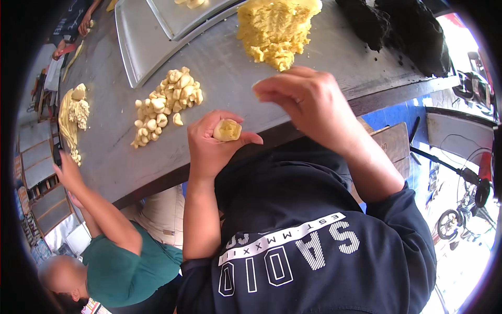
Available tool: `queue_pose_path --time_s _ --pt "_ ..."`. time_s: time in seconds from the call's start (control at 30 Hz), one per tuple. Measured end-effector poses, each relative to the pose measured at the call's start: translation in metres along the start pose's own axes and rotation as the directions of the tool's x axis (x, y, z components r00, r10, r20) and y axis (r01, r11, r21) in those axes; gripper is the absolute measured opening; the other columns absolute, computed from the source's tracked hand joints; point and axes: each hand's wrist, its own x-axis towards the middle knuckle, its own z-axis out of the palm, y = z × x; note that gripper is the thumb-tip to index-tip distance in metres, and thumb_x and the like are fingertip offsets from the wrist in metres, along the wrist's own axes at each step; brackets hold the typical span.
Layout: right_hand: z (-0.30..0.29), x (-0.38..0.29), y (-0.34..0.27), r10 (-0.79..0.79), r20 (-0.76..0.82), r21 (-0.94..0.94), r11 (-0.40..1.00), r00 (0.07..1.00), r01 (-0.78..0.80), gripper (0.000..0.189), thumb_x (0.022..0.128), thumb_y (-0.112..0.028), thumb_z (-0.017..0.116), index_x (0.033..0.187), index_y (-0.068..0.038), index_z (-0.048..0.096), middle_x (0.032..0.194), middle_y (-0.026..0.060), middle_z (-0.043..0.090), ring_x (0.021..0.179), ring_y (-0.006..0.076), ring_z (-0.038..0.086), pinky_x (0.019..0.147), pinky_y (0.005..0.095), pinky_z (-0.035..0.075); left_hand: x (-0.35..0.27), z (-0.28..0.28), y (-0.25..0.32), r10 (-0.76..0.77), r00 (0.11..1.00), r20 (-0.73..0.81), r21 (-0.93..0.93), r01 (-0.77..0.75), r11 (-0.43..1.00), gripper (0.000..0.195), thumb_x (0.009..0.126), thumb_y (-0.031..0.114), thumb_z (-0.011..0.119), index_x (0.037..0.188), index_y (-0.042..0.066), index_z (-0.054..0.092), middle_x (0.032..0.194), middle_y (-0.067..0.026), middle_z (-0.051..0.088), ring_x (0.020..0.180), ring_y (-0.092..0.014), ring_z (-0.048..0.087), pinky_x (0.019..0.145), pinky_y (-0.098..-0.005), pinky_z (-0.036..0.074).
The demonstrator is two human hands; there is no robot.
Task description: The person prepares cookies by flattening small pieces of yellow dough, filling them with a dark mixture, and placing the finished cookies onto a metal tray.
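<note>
My left hand [213,143] is curled around a small piece of pale dough [227,130], with yellow filling showing at its top. To its right and a little higher, my right hand [300,100] is raised near the table's front edge, fingers bent together; a bit of yellow shows at the fingertips, but what they hold is unclear. Beyond that hand lies a large mound of crumbly yellow filling [278,29]. Left of my left hand, a heap of small pale dough pieces [172,94] rests on the metal table [219,78].
Metal trays [135,51] lie at the back left, one holding pale pieces. More dough [74,110] is at the far left. Black plastic [415,35] covers the back right. A co-worker in green [117,255] stands at left; another person's hands [84,25] are at the far end.
</note>
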Motion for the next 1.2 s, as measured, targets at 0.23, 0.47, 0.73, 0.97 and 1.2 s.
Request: queue_pose_path --time_s 0.23,0.47,0.73,0.97,1.2 --pt "0.016 0.002 -0.019 0.054 0.223 0.161 0.983 0.973 -0.091 0.024 0.087 -0.014 0.089 0.105 -0.005 0.076 0.096 0.0124 0.079 0.097 0.037 0.079 0.085 0.0488 0.063 0.006 0.003 0.008 0.145 0.988 0.062 0.199 -0.154 0.968 0.06 0.056 0.035 0.116 0.084 0.007 0.071 0.071 -0.0063 0.066 0.066 -0.027 0.069 0.066 -0.0387 0.056" --pt "0.038 0.007 -0.025 -0.003 0.183 0.05 0.999 0.983 -0.006 0.047 0.081 -0.012 0.091 0.123 -0.005 0.072 0.119 0.0158 0.075 0.117 0.0403 0.073 0.1 0.0503 0.061 -0.004 0.012 0.005 0.042 0.993 0.113 0.412 -0.085 0.907 0.064 0.061 0.044 0.113 0.079 0.007 0.063 0.071 -0.0084 0.064 0.067 -0.034 0.069 0.065 -0.0429 0.055" --pt "0.02 0.048 0.051 -0.271 0.08 -0.593 0.761 0.959 0.265 0.017 0.091 -0.019 0.072 0.099 -0.006 0.078 0.1 0.0075 0.068 0.102 0.0248 0.069 0.086 0.0374 0.063 0.007 0.003 -0.006 0.019 1.0 0.018 -0.298 -0.013 0.955 0.023 0.111 0.023 0.081 0.099 0.008 0.067 0.091 -0.0033 0.062 0.076 -0.01 0.057 0.069 -0.0264 0.046" --pt "-0.014 0.024 0.052 -0.188 0.044 -0.335 0.923 0.981 0.192 0.017 0.09 -0.014 0.072 0.104 -0.007 0.079 0.114 0.0099 0.069 0.106 0.0289 0.07 0.092 0.0414 0.065 -0.013 -0.014 -0.008 -0.067 0.998 -0.011 -0.305 0.06 0.951 0.043 0.11 0.04 0.083 0.092 0.007 0.063 0.091 -0.0046 0.061 0.078 -0.01 0.058 0.066 -0.0267 0.047" --pt "-0.01 0.008 0.038 -0.031 0.099 -0.414 0.908 0.995 0.069 0.015 0.095 -0.01 0.075 0.108 -0.008 0.081 0.118 0.0094 0.072 0.115 0.0325 0.072 0.095 0.044 0.064 0.027 0.036 0.009 -0.133 0.989 0.06 -0.633 0.141 0.761 0.064 0.125 0.054 0.047 0.084 0.006 0.06 0.08 -0.0048 0.06 0.07 -0.011 0.053 0.063 -0.0269 0.039"
